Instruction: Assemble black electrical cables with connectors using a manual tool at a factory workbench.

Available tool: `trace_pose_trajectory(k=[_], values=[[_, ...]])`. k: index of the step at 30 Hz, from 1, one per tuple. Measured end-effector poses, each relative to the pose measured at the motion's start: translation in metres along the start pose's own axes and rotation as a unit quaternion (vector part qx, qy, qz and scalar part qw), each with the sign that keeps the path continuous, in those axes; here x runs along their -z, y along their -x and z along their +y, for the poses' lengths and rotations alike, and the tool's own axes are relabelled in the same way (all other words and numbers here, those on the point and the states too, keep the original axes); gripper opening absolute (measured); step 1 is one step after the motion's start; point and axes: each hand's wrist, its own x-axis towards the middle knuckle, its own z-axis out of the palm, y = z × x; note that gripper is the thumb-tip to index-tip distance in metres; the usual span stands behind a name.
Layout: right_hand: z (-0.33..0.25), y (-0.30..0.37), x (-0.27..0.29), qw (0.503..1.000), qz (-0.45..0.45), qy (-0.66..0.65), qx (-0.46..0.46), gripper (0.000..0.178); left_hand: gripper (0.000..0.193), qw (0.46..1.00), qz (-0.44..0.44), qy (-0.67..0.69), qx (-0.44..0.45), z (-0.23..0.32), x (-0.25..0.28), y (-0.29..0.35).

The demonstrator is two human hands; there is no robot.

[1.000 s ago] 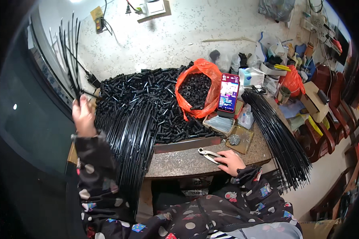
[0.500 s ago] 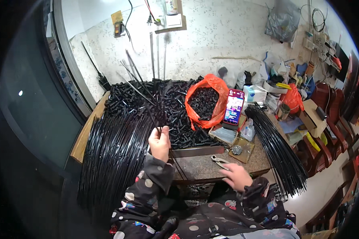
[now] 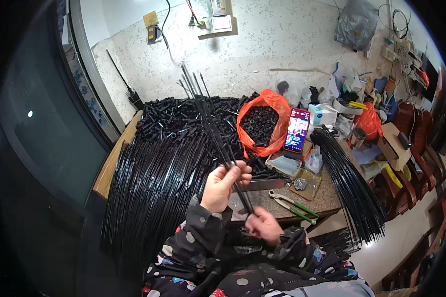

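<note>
A small bundle of thin black rods [image 3: 210,123] slants up and to the left over the table. My left hand [image 3: 222,188] is closed round its middle, thumb on top. My right hand [image 3: 264,226], slightly blurred, is closed at the lower end of the same rods, below the table's front edge. Just right of my right hand lie green-handled pincers [image 3: 295,205] with their handles spread. Many more black rods [image 3: 148,193] lie side by side left of my left hand. Beyond them is a heap of short black tubular parts [image 3: 176,119].
An orange-red bag [image 3: 281,105] holds black ring-like parts. Beside it a lit phone [image 3: 297,129] stands above an open box of thin pale sticks [image 3: 284,166]. A small silvery clump [image 3: 300,184] rests on a square board. Another rod bundle [image 3: 352,183] overhangs the table's right side.
My left hand has moved right and down with the rods, which now lean left. My right hand has come left from beside the pincers onto the rods' lower end.
</note>
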Motion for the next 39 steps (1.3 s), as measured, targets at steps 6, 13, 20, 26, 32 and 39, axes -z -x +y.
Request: trace_pose_trajectory(k=[6,13,20,26,32,39], values=[[0.008,0.009,-0.007,0.975,0.155,0.112,0.112,0.019,0.011,0.993,0.009,-0.118,-0.009,-0.01,-0.004,0.009],[-0.005,0.0,0.004,0.901,0.271,0.201,0.275,0.017,0.019,0.998,0.003,-0.061,0.001,-0.01,-0.013,0.01],[-0.074,0.018,0.023,0.849,0.362,0.124,0.364,0.015,0.026,0.995,0.101,0.021,-0.003,-0.005,-0.001,0.0],[-0.049,0.015,0.018,0.907,0.285,0.214,0.222,0.014,0.021,0.993,0.056,0.102,0.018,-0.011,-0.02,-0.006],[0.012,0.001,0.016,0.958,0.153,0.163,0.178,0.019,0.023,0.996,-0.023,0.034,0.082,-0.016,-0.019,-0.004],[-0.004,-0.005,-0.004,0.987,0.083,-0.133,-0.036,0.028,0.015,0.996,0.017,0.028,0.08,-0.015,-0.02,0.001]])
